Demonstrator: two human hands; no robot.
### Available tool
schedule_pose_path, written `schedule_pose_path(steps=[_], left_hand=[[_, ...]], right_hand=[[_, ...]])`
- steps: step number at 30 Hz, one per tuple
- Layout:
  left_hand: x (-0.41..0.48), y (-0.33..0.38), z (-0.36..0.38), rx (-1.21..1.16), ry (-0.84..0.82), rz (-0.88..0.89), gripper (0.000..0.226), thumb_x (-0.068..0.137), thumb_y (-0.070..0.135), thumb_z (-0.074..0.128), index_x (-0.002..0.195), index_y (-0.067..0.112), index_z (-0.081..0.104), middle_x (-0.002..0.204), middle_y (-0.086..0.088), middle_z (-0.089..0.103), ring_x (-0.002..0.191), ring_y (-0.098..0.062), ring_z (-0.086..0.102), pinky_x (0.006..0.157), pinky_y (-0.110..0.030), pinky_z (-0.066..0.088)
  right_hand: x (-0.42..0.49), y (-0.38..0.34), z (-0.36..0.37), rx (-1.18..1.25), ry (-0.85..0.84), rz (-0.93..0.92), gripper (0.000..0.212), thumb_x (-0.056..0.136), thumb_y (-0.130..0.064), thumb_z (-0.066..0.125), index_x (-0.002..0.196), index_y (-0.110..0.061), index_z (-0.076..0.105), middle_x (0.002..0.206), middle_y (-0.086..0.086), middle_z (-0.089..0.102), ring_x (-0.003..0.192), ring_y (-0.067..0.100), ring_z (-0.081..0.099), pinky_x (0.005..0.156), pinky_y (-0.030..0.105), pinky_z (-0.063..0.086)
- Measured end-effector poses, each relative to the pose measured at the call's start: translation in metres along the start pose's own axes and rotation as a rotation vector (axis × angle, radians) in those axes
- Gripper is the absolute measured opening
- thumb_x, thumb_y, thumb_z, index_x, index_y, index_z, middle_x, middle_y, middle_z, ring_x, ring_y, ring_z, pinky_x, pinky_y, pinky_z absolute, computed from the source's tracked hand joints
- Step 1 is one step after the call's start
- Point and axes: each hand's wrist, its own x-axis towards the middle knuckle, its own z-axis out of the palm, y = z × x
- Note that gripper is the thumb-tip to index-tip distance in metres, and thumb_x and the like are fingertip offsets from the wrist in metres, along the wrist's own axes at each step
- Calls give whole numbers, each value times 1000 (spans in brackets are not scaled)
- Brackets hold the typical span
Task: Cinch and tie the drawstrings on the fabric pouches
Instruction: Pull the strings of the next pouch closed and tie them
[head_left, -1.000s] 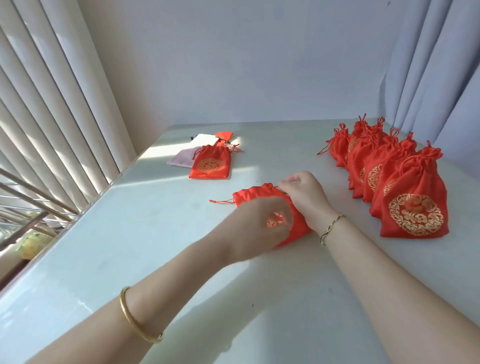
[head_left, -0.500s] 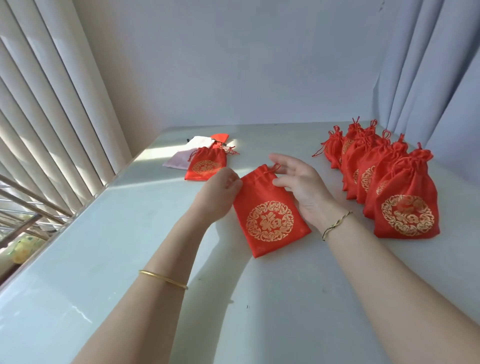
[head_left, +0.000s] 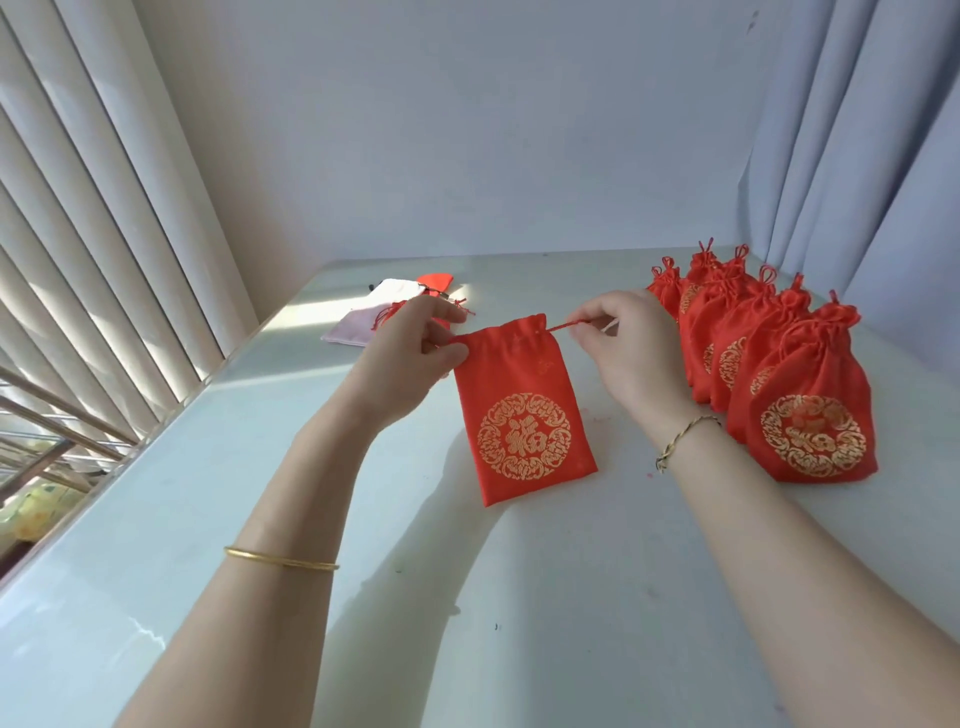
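A flat red pouch (head_left: 522, 415) with a gold round emblem lies in the middle of the white table (head_left: 467, 597), its mouth slightly gathered. My left hand (head_left: 415, 353) pinches the red drawstring at the pouch's top left corner. My right hand (head_left: 618, 343) pinches the drawstring (head_left: 563, 326) that comes out taut at the top right corner. A row of several red pouches (head_left: 800, 405) with cinched, tied tops stands at the right.
Behind my left hand lie a pale pink pouch (head_left: 358, 325), a white one (head_left: 392, 288) and red fabric (head_left: 436, 280), partly hidden. Vertical blinds (head_left: 104, 234) run along the left edge, a curtain (head_left: 883, 182) hangs at the right, a wall closes the back.
The pouch was turned emblem-up and straightened. Both hands moved from its body to its top corners, took the drawstring ends and pulled them apart; the mouth has started to gather.
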Motion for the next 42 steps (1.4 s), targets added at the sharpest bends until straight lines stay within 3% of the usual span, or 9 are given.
schedule_pose_path(steps=[8, 11, 15, 20, 26, 29, 33, 37, 42], left_hand=[[-1, -5, -6, 101, 123, -32, 12, 86, 1, 60, 92, 9, 66, 71, 9, 59, 54, 7, 54, 51, -4, 38], [-1, -4, -7, 121, 155, -27, 10, 87, 2, 59, 91, 7, 67, 71, 4, 60, 61, -4, 55, 54, -8, 44], [-1, -5, -11, 172, 177, -52, 9, 91, 4, 54, 91, 8, 62, 67, -1, 58, 60, -10, 57, 50, -14, 47], [-2, -9, -14, 343, 167, -45, 15, 93, 11, 52, 91, 5, 65, 74, -8, 54, 58, -19, 42, 53, -26, 33], [-6, -9, -19, 247, 38, -68, 11, 89, 11, 60, 95, 11, 70, 75, -2, 58, 60, -15, 51, 69, -31, 47], [-6, -7, -19, 260, 48, -72, 9, 90, 13, 60, 92, 11, 68, 71, -1, 55, 59, -18, 48, 62, -28, 44], [-7, -3, -16, 294, 141, -73, 25, 96, 17, 48, 80, 7, 64, 56, 3, 38, 52, -16, 31, 42, -16, 23], [-6, -6, -19, 221, 334, -162, 38, 98, 22, 39, 65, 14, 55, 60, 4, 42, 55, -16, 35, 49, -30, 25], [-3, -3, -22, -50, 554, -262, 36, 98, 20, 35, 64, 16, 46, 61, 3, 41, 54, -14, 35, 50, -26, 27]], right_hand=[[3, -3, -5, 167, -36, 85, 9, 85, -7, 57, 84, -10, 66, 71, 4, 63, 70, 22, 62, 68, 35, 50], [4, -1, -7, 195, -30, 111, 13, 86, -3, 55, 88, -5, 68, 69, 3, 62, 63, 16, 59, 65, 31, 50], [6, 4, -11, 214, -45, 124, 17, 88, -1, 52, 95, -5, 68, 73, 4, 63, 60, 6, 58, 54, 10, 46], [5, 6, -14, 298, -83, 172, 20, 89, 3, 49, 98, -8, 63, 74, 3, 64, 62, 11, 60, 48, 11, 47], [3, 5, -18, 432, -63, 276, 13, 91, -3, 48, 99, -8, 57, 72, 1, 64, 56, 11, 54, 42, 14, 38], [4, 6, -18, 472, -33, 326, 14, 92, -4, 46, 102, -9, 55, 69, 2, 62, 52, 10, 48, 39, 14, 34], [5, 8, -13, 501, 5, 382, 14, 92, -5, 44, 102, -11, 52, 64, 3, 59, 38, 2, 45, 37, 14, 32], [8, 12, -14, 569, 122, 461, 17, 89, 0, 43, 98, -13, 47, 61, 6, 54, 32, 1, 40, 36, 16, 30], [12, 10, -19, 662, 250, 509, 26, 86, 3, 43, 79, -21, 39, 60, 8, 52, 30, 3, 38, 36, 17, 29]])
